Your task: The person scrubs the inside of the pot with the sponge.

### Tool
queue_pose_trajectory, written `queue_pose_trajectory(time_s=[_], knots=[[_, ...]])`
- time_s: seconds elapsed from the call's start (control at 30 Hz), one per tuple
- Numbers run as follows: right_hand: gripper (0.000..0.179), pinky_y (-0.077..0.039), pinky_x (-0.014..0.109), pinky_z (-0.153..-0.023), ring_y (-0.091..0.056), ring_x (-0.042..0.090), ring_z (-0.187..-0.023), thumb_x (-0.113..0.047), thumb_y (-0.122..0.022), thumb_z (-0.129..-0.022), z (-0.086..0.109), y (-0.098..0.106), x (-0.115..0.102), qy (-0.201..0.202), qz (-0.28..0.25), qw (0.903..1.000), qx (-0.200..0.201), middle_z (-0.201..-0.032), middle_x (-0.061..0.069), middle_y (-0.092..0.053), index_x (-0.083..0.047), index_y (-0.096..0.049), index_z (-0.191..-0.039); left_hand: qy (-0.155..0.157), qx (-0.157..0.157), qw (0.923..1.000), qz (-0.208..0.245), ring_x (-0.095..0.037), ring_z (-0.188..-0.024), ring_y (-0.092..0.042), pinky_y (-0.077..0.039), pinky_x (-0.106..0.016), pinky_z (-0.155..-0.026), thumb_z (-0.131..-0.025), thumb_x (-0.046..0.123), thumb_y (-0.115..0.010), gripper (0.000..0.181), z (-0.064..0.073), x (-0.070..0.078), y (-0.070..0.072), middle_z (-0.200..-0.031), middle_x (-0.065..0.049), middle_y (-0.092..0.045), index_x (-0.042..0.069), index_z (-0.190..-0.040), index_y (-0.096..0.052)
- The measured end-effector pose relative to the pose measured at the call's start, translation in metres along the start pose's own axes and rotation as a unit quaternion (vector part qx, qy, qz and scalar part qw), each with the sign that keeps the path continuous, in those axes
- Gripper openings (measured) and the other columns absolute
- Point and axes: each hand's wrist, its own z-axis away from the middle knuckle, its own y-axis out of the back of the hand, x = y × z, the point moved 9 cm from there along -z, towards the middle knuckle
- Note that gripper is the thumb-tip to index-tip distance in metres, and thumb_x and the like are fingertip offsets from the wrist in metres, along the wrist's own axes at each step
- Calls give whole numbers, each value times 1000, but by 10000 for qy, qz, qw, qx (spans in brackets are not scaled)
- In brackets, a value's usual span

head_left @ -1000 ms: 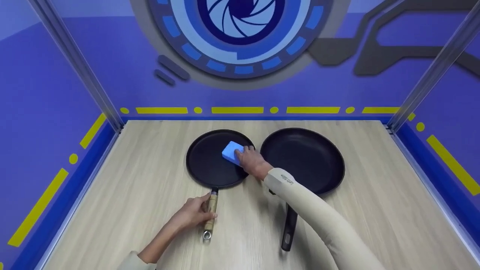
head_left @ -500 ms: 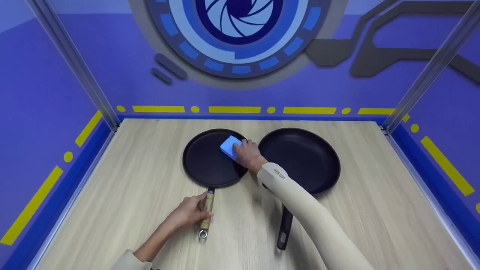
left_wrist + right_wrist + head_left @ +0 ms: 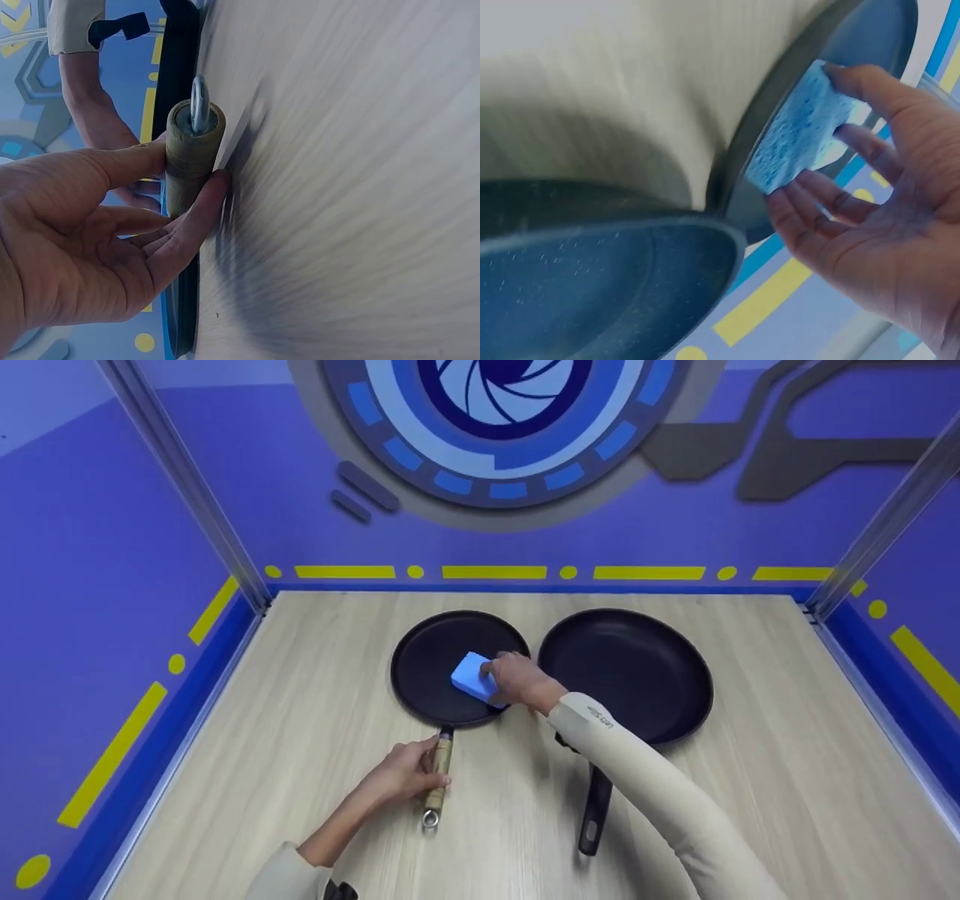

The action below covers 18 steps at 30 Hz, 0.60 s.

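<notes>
A flat, low-rimmed black pan (image 3: 424, 660) lies on the wooden table, its bamboo-look handle (image 3: 442, 756) pointing toward me. My left hand (image 3: 403, 772) holds that handle between thumb and fingers; the left wrist view shows the metal hanging ring (image 3: 199, 105) at its end. Over the pan's surface, my right hand (image 3: 521, 679) grips a light blue sponge (image 3: 470, 675) by its edges. In the right wrist view the sponge's porous face (image 3: 799, 124) lies close against the pan, with thumb and fingertips curled at its sides.
A deeper black frying pan (image 3: 630, 675) stands right beside the flat one, its black handle (image 3: 595, 817) under my right forearm. The pale wooden tabletop (image 3: 330, 660) is bounded by blue-purple walls (image 3: 480, 544) at the back and both sides.
The sponge in my right hand has moved up slightly, then back toward the near right part of the flat pan. My left hand keeps its hold on the handle. The head view has shifted slightly.
</notes>
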Motion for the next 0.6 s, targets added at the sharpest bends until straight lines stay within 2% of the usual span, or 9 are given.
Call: queue_pose_trajectory(time_s=[0.17,0.47,0.6], knots=[[46,-51,47,-104,-63,36,-115,-23,-82,-89,4,-2,4,186,-101,9998,-41,-121,18,-68,-10,-69,-130,69,-3,9999,-80,-12,-67,-54,-46,-24,-58,-90,13,-79,77,1,-1,-1,-84,-9,-63,-9,-151,-39],[48,-53,50,-101,-62,37,-116,-25,-80,-90,7,-6,8,-39,-122,9998,-148,-122,19,-64,-15,-67,-135,135,-1,9999,81,-13,-68,-54,-47,-25,-59,-89,12,-79,76,-1,-1,-2,-84,-8,-63,-7,-152,-40],[49,-52,51,-101,-60,37,-119,-27,-78,-92,6,-8,8,-2,-50,9998,-172,-125,20,-63,-15,-65,-137,125,14,9999,58,-12,-67,-54,-47,-24,-59,-89,12,-79,77,0,-2,-1,-84,-8,-62,-8,-152,-39]])
